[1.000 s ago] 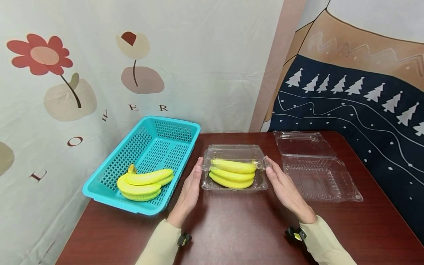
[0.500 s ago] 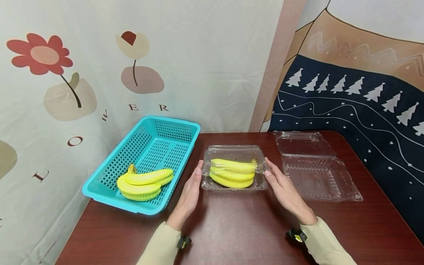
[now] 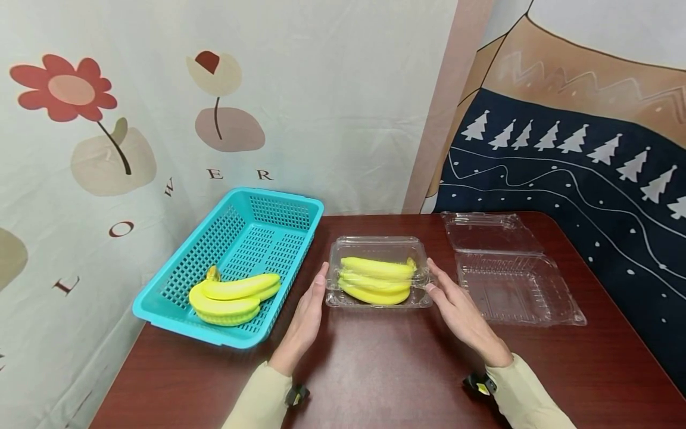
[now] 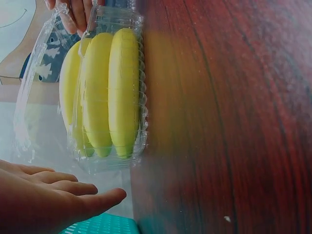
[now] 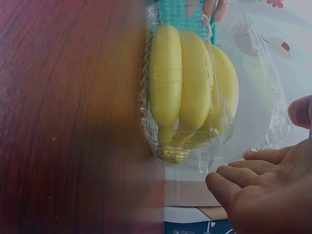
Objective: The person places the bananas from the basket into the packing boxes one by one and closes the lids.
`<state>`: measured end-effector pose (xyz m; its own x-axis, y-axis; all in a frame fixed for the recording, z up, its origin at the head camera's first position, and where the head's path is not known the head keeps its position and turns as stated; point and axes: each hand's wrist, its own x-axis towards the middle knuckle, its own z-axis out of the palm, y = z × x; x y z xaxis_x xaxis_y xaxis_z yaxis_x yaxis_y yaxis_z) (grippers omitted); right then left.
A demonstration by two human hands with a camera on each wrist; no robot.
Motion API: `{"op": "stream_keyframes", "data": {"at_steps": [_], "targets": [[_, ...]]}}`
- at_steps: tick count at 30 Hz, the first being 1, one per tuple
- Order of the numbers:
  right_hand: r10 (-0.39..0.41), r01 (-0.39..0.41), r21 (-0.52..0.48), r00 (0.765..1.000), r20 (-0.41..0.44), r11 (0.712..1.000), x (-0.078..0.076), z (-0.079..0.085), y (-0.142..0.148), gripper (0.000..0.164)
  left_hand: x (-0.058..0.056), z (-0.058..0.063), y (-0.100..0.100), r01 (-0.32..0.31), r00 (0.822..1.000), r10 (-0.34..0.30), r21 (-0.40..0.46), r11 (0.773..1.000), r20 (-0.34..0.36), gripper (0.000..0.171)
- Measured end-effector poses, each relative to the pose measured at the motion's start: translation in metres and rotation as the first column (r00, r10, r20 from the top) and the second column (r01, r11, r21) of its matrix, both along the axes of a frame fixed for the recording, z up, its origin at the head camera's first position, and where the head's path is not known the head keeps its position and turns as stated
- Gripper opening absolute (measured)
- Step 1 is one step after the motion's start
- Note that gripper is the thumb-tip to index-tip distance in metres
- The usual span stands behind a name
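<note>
A clear plastic clamshell box (image 3: pixel 332 298) stands at the middle of the table, holding a bunch of yellow bananas (image 3: pixel 374 286). Its hinged lid (image 3: pixel 377 243) leans over the bananas, still partly raised in both wrist views. My left hand (image 3: pixel 304 322) is at the box's left side with straight fingers, near the lid's edge. On the opposite side my right hand (image 3: pixel 465 319) has its extended fingers at the lid's right edge, the thumb toward the front. Contact at the fingertips is hard to make out. In the right wrist view, the banana stems (image 5: pixel 173 152) point toward my right hand (image 5: pixel 273 183).
On the left stands a turquoise basket (image 3: pixel 171 330) with another bunch of bananas (image 3: pixel 227 301) at its near end. A second clear clamshell box (image 3: pixel 576 316) lies unfolded at the right. Printed cloth (image 3: pixel 343 119) hangs behind the brown table (image 3: pixel 386 375).
The lid has come down and forward over the bananas, its front edge lower than before. Both hands have shifted slightly with it, the right one a little down. The basket and second box stay put.
</note>
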<state>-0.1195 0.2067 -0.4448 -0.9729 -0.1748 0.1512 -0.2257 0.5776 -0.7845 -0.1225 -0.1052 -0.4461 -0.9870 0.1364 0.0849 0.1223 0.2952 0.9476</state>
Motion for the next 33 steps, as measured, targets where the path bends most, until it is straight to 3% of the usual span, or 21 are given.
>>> {"op": "stream_keyframes", "data": {"at_steps": [19,33], "targets": [[0.005,-0.005,0.011,0.999,0.036,1.000,0.0035,-0.0035,-0.0021,0.057,0.0017,-0.0039,-0.0022,0.033,0.999,-0.035,0.049,0.998,0.032,0.064],[0.011,-0.011,0.016,1.000,0.006,1.000,0.0049,-0.0100,-0.0033,0.054,0.0020,-0.0073,-0.0033,0.050,0.996,-0.052,0.043,0.998,0.066,0.066]]}}
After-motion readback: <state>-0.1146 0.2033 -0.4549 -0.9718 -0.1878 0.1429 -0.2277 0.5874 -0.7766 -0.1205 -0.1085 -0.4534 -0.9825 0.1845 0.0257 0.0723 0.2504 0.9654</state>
